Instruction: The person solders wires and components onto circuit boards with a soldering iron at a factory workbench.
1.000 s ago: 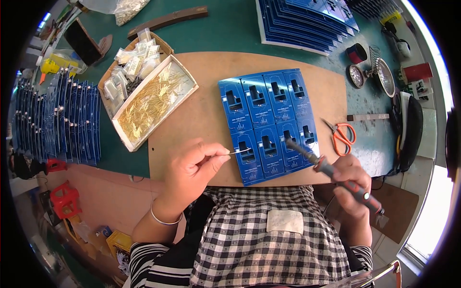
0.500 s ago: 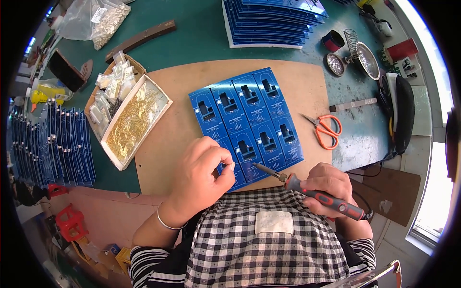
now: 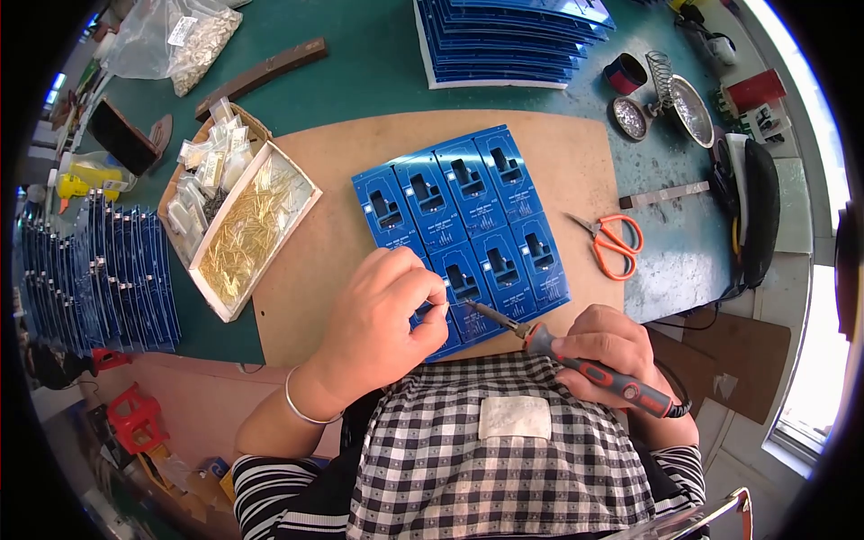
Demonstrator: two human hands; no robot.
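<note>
My right hand (image 3: 612,353) grips a grey and red soldering iron (image 3: 596,371). Its tip points up-left and meets a blue circuit board panel (image 3: 470,209) near one of the lower dark cutouts. Over the panel's lower left part, my left hand (image 3: 389,310) pinches thumb and forefinger together, and a thin solder wire (image 3: 453,301) runs from them toward the iron's tip. Several repeated sections with dark cutouts make up the panel, which lies slightly turned on a brown board (image 3: 315,270). The hand hides some lower left sections.
Orange-handled scissors (image 3: 614,245) lie right of the panel. A box of gold pins (image 3: 247,243) stands left, beside small plastic packets (image 3: 211,166). Stacked blue boards (image 3: 508,45) rise at the back, with more boards (image 3: 99,270) far left. A coiled iron stand (image 3: 661,76) sits back right.
The iron's tip and my right hand have shifted slightly left. My left hand has moved a little right and up, nearer the tip, and less wire shows between them.
</note>
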